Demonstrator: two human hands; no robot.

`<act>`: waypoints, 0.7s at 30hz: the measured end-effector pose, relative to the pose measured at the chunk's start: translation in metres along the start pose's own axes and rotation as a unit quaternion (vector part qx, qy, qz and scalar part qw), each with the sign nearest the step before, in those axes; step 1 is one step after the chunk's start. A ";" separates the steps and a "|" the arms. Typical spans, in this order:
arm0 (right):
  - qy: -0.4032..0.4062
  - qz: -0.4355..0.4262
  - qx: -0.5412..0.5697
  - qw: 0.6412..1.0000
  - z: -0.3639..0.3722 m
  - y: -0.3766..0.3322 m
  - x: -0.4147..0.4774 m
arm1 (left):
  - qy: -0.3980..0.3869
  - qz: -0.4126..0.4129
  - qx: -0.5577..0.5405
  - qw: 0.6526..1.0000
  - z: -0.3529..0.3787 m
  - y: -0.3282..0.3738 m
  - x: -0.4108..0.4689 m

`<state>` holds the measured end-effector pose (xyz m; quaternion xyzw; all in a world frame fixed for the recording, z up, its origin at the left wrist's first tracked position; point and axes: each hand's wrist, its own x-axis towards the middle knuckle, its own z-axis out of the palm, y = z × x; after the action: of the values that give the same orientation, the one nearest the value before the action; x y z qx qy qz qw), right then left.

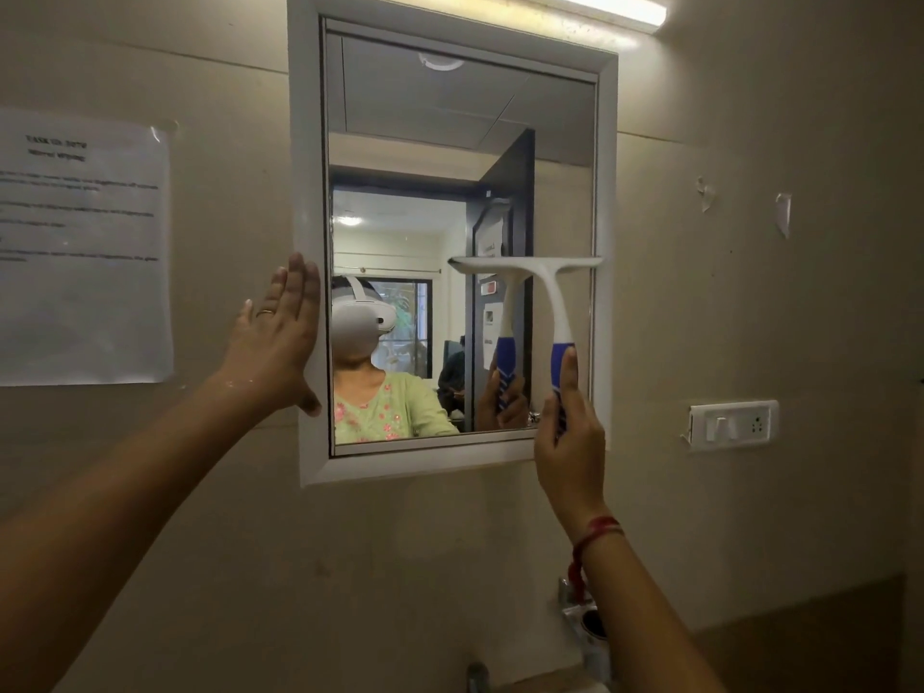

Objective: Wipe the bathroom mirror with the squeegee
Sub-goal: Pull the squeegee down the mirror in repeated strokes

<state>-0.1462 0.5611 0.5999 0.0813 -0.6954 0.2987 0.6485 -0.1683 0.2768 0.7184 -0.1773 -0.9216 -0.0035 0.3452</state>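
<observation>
The squeegee point(537, 292) is grasped by the right hand point(567, 432); the frame point(307, 232) is braced by the flat, unclenched left hand point(280, 337). Even pressure against the mirror point(450, 142) is advised.

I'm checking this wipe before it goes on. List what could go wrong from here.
1. The squeegee blade reaches the right side of the white frame, so it may catch there and leave an unwiped edge.
2. The right hand holds only the low end of the blue grip, so pressure could be uneven and leave streaks.
3. The left hand lies on the frame beside the mirror and could smudge the glass.
</observation>
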 end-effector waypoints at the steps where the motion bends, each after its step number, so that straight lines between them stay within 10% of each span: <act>1: 0.004 -0.003 -0.003 1.000 0.000 -0.003 0.008 | -0.001 -0.001 0.000 1.000 -0.001 0.000 0.000; 21: 0.026 -0.003 -0.020 0.999 0.006 -0.007 0.045 | 0.003 -0.018 0.020 1.000 0.000 0.002 0.001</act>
<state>-0.1539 0.5645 0.6446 0.0623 -0.6841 0.2850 0.6685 -0.1687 0.2786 0.7184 -0.1538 -0.9234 0.0083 0.3516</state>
